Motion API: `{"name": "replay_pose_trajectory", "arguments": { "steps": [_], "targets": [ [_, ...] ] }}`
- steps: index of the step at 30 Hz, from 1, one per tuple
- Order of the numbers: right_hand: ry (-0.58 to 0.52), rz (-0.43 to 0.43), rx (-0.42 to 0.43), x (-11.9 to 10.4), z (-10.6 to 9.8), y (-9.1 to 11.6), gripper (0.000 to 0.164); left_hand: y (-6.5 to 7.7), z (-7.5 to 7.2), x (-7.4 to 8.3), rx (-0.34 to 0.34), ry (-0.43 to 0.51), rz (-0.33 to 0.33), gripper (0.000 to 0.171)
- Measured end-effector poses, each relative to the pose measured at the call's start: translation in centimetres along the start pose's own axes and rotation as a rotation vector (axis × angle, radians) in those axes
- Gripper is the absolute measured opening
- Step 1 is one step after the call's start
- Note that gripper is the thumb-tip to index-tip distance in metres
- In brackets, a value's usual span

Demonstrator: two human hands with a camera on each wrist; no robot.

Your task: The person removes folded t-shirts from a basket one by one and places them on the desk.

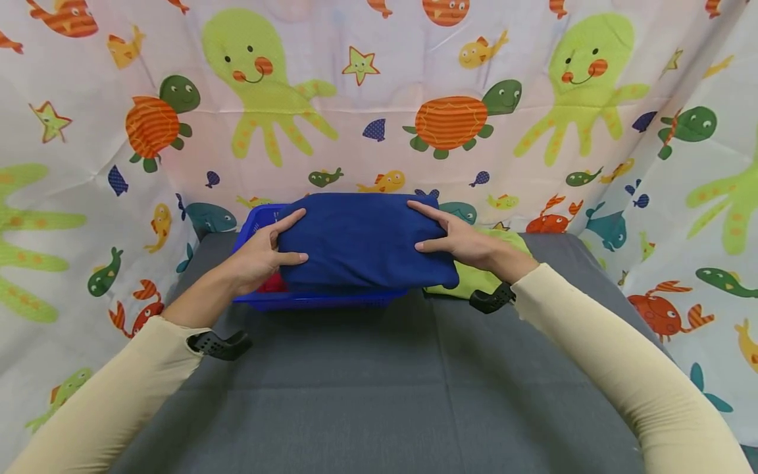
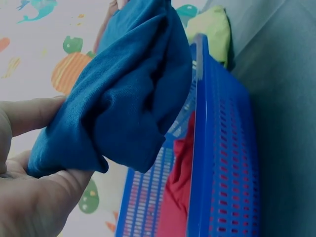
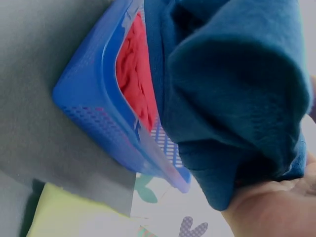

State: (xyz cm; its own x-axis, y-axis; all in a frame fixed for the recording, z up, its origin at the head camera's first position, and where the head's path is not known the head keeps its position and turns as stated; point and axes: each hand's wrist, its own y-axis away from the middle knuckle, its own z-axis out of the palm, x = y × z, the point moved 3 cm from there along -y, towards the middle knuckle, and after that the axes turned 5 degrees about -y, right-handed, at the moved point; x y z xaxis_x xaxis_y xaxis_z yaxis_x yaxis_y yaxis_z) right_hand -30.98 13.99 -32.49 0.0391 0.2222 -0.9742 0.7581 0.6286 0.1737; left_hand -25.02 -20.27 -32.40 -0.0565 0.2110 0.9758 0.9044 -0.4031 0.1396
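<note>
A folded dark blue cloth (image 1: 361,243) is held level between both hands, above a blue plastic basket (image 1: 320,301). My left hand (image 1: 260,260) grips its left end, thumb on the near face and fingers behind. At the other end my right hand (image 1: 462,240) holds it the same way. In the left wrist view the folded layers of the cloth (image 2: 123,94) show at its end. Inside the basket lies a red cloth (image 2: 177,182), also visible in the right wrist view as bunched red fabric (image 3: 136,74).
A yellow-green cloth (image 1: 480,280) lies on the grey table cover (image 1: 331,395), right of the basket. Behind and at both sides hangs a white curtain (image 1: 391,85) printed with sea animals. Dark straps (image 1: 219,345) sit at the wrists.
</note>
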Motion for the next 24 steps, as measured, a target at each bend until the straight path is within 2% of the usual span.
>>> {"name": "replay_pose_trajectory", "arguments": {
  "steps": [5,12,18,24],
  "targets": [
    [0.029,-0.008,-0.004,0.0,-1.0,1.1,0.08,-0.3,1.0,0.2,-0.002,0.018,0.011,0.087],
    [0.046,0.004,0.0,1.1,-2.2,3.0,0.079,-1.0,2.8,0.3,-0.02,0.031,0.016,0.086],
    [0.056,-0.003,0.027,1.6,-3.4,4.8,0.078,-1.9,5.0,1.0,-0.021,0.042,0.008,0.087],
    [0.114,-0.006,0.067,2.1,-5.7,6.4,0.077,-3.3,7.3,1.7,-0.016,0.054,0.014,0.087]
  ]
}}
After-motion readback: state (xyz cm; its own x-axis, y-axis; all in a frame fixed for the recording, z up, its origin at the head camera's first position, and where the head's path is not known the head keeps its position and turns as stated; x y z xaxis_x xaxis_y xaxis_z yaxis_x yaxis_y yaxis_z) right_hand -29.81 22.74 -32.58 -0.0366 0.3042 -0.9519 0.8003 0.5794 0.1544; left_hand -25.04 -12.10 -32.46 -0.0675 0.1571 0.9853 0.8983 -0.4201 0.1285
